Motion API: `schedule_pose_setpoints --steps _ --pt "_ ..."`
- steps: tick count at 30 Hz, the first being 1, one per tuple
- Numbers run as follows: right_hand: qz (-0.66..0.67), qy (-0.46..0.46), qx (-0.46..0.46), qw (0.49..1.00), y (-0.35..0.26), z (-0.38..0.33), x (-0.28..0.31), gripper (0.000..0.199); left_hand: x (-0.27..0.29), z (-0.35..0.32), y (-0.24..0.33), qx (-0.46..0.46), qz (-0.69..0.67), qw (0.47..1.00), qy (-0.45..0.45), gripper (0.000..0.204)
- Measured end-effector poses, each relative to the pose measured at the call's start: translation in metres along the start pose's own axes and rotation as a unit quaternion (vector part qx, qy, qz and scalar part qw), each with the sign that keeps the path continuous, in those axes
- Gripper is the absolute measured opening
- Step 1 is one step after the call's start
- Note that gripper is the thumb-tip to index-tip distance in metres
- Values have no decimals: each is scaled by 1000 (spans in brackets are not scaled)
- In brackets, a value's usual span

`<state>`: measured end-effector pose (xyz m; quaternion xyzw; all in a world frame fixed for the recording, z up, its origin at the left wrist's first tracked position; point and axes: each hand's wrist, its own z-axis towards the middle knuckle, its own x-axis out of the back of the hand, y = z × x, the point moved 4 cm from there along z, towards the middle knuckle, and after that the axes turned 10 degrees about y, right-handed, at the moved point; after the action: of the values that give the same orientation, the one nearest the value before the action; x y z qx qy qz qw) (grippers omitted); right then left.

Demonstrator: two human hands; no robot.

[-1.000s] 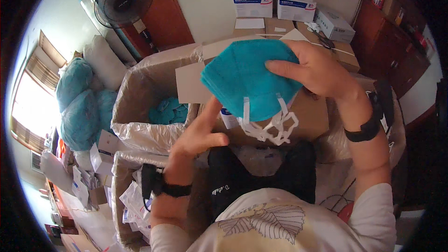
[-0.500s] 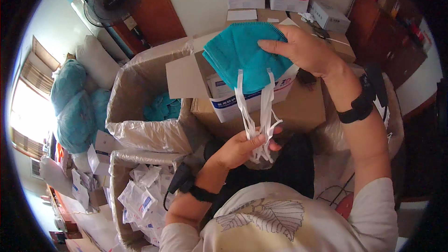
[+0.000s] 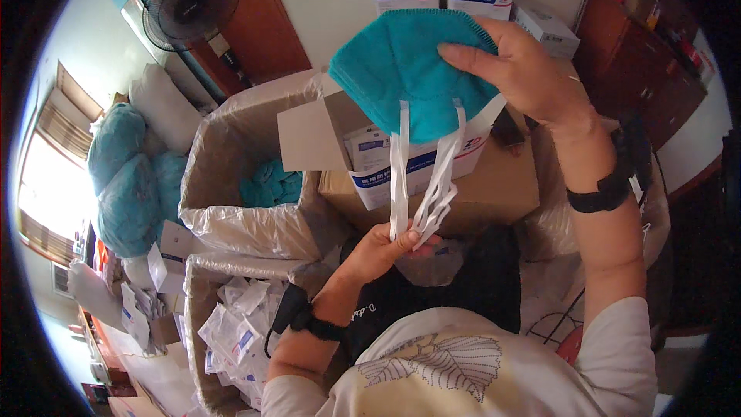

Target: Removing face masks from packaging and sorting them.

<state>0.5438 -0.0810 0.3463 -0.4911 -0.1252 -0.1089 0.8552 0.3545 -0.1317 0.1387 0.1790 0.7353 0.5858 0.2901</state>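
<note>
A teal folded face mask (image 3: pixel 413 62) with a stitched edge is held up in front of me; several layers show along its left side, so it may be a small stack. My right hand (image 3: pixel 525 69) pinches its upper right corner, thumb on the near face. From the lower edge hang white straps (image 3: pixel 432 185), pulled down fairly straight. My left hand (image 3: pixel 386 251) closes round their lower ends, below the mask. Behind the mask stands an open white and blue carton (image 3: pixel 378 185) with flat packets inside, partly hidden.
The carton rests on a brown cardboard box (image 3: pixel 486 205). To the left, one plastic-lined box (image 3: pixel 247 224) holds teal masks; a nearer one (image 3: pixel 193 286) holds white packets (image 3: pixel 235 332). White cartons (image 3: pixel 478 4) are stacked at the back. A fan (image 3: pixel 191 4) and teal-filled bags (image 3: pixel 127 201) stand farther left.
The mask has risen slightly toward the far side in my right hand. My left hand has shifted down and left, and the straps now hang longer and straighter.
</note>
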Motion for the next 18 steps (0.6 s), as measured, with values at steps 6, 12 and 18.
schedule_pose_setpoints --steps 6,12,18 --pt "-22 9 66 997 -17 -6 -2 26 13 2 -5 -36 86 996 -10 30" --pt "-35 12 49 998 -33 -14 -1 24 21 -2 0 12 165 986 -11 31" --pt "-101 -114 34 988 -20 -17 -27 28 11 0 4 -32 370 919 -133 56"
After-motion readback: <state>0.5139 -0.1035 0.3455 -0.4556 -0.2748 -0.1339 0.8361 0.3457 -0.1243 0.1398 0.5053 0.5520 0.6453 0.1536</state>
